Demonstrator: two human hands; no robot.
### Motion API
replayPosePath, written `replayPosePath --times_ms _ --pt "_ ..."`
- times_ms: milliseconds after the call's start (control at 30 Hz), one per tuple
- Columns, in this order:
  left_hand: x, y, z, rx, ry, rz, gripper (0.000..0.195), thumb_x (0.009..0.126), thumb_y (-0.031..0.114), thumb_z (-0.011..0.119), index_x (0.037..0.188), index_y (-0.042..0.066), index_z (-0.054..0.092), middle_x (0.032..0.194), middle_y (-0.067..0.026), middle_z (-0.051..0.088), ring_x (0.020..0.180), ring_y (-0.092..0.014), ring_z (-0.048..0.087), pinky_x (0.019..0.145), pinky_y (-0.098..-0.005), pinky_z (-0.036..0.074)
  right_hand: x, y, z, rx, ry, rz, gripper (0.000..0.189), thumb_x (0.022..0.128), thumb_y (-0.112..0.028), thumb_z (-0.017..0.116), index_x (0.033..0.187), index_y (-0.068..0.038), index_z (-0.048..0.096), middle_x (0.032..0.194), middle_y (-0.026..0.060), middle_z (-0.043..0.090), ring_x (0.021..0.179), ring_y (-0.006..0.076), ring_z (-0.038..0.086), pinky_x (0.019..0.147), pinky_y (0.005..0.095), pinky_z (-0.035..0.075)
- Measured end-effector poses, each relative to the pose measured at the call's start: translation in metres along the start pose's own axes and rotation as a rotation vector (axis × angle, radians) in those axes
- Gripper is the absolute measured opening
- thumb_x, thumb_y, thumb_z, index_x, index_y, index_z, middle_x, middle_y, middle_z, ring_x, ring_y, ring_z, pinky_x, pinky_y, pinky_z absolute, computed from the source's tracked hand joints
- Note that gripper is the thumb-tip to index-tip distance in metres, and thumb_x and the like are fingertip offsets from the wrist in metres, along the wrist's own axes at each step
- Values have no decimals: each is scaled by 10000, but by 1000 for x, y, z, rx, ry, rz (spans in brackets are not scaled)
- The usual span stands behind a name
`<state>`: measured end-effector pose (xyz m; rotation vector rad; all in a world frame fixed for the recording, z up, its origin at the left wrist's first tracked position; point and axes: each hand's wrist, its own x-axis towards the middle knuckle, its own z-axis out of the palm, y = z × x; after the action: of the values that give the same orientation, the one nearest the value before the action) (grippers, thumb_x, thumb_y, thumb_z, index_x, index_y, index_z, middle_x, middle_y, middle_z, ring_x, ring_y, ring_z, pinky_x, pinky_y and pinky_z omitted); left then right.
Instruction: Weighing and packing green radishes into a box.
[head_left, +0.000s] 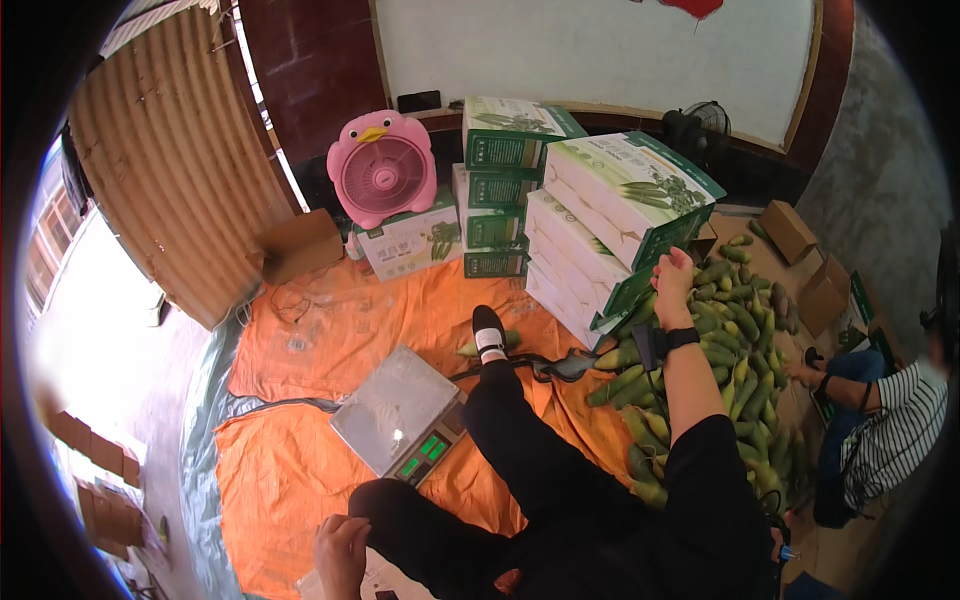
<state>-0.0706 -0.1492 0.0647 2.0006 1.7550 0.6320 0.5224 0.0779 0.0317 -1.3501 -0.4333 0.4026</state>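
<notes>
My right hand (673, 281), fingers curled, is raised at the green side of a stack of printed white-and-green cartons (626, 199); whether it touches them I cannot tell. Below and beyond that arm spreads a large heap of green radishes (739, 315). My left hand (341, 551) hangs beside my left knee with its fingers curled in and nothing visible in them. Between my left knee and outstretched foot sits a digital scale (401, 412), its metal platform bare and its green displays lit. A single radish (469, 349) lies partly behind my shoe.
Orange tarpaulin (300, 450) covers the floor. Behind it are a second carton stack (495, 210) and a pink fan (384, 169) above another carton (412, 244). On the right, a person in a striped shirt (896, 427) sits near the heap. Open brown boxes (821, 292) stand beyond.
</notes>
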Motion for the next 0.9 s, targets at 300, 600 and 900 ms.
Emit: replayPosePath --times_ms 300,600,900 --pt "66 34 25 42 132 125 94 716 88 706 800 46 694 779 -100 631 780 -285 610 708 -385 470 -11 47 76 -157 -180 -191 494 819 -15 549 1300 -93 461 1237 79 498 834 156 559 585 275 473" --pt "98 43 66 -16 -15 124 84 746 91 683 807 34 695 774 -119 632 754 -307 619 681 -390 483 -3 24 64 103 -316 -197 243 859 -73 606 1102 -85 593 960 -2 605 699 99 579 565 225 457" --pt "102 36 84 -17 -43 72 91 760 64 695 836 14 703 788 -134 646 743 -288 642 654 -342 499 131 -4 -50 220 152 41 448 881 -297 652 1216 -79 449 1016 46 547 729 130 563 539 261 429"
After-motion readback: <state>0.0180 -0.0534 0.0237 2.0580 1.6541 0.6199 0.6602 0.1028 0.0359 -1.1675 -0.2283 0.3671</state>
